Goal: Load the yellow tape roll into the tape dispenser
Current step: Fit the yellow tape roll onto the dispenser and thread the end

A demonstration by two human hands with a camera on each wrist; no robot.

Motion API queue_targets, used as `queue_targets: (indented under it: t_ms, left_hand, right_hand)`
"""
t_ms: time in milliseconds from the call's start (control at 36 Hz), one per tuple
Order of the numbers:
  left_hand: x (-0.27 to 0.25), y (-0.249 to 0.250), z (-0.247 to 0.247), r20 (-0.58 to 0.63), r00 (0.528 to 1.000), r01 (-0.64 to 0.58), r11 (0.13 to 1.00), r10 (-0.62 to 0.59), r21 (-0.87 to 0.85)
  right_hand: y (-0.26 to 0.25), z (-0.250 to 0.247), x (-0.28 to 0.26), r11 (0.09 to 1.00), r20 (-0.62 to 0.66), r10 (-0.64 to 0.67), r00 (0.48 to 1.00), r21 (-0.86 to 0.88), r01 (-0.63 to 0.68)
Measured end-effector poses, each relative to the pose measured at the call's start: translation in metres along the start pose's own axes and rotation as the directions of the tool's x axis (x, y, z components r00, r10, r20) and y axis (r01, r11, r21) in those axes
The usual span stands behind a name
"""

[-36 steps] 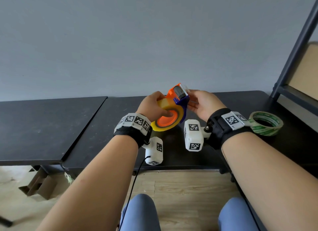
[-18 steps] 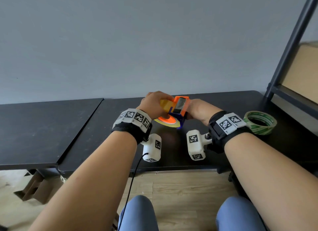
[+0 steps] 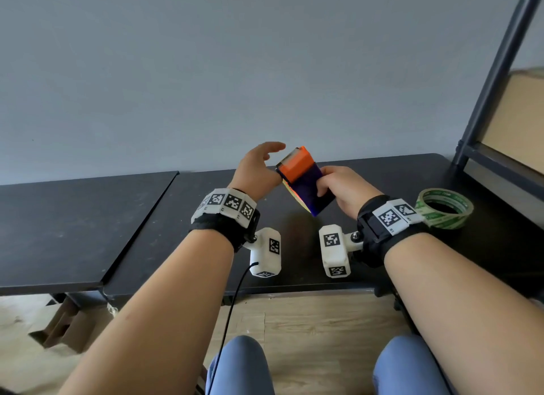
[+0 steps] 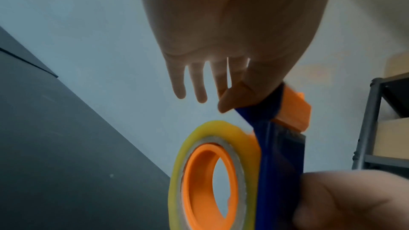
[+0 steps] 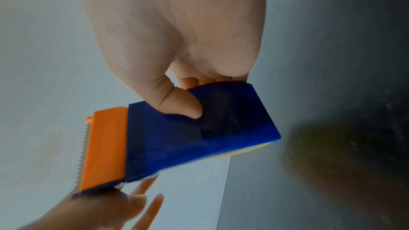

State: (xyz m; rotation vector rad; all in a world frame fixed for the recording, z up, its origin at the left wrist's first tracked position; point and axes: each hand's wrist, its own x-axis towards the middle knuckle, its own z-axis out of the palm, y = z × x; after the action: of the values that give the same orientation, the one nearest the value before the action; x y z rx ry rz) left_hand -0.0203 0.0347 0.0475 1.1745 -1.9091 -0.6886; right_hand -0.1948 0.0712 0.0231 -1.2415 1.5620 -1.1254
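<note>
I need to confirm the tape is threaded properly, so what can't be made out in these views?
- Head view: the yellow tape roll is almost wholly hidden behind the tape dispenser and left hand.
- Left wrist view: the tape's free end is not discernible; the picture is blurred.
- Right wrist view: right hand fingers are hidden behind the dispenser.
</note>
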Motion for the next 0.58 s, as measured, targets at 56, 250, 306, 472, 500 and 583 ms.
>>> queue_targets:
  t_ms: [56, 250, 306, 472, 500, 583]
  left_hand:
    - [-0.001, 0.003, 0.0, -0.011, 1.0, -0.017, 1.0, 0.017, -0.014]
    - [-0.005, 0.015, 0.008, -0.122, 0.991, -0.057, 0.997, 0.062, 0.045]
    - [-0.005, 0.015, 0.01, -0.146, 0.986, -0.072, 0.996, 0.078, 0.044]
    - [-0.001, 0.008, 0.012, -0.254, 0.958, -0.105, 0.986, 0.135, 0.126]
    - [-0.001, 0.007, 0.011, -0.267, 0.955, -0.095, 0.985, 0.131, 0.146]
    - [-0.001, 0.002, 0.009, -0.307, 0.946, -0.042, 0.977, 0.106, 0.209]
  right_hand:
    - [0.001, -0.001, 0.002, 1.0, -0.02, 0.001, 1.0, 0.006, -0.001]
    - [-0.003, 0.002, 0.004, 0.999, -0.058, 0.034, 0.998, 0.002, -0.034]
    - [-0.004, 0.002, 0.002, 0.999, -0.06, 0.037, 0.998, -0.001, -0.037]
    - [-0.006, 0.003, -0.006, 1.0, -0.048, 0.001, 0.999, 0.017, 0.0]
    - [-0.006, 0.003, -0.007, 1.0, -0.04, -0.009, 0.999, 0.017, 0.01]
    - [-0.005, 0.005, -0.009, 0.999, -0.025, -0.034, 0.999, 0.0, 0.034]
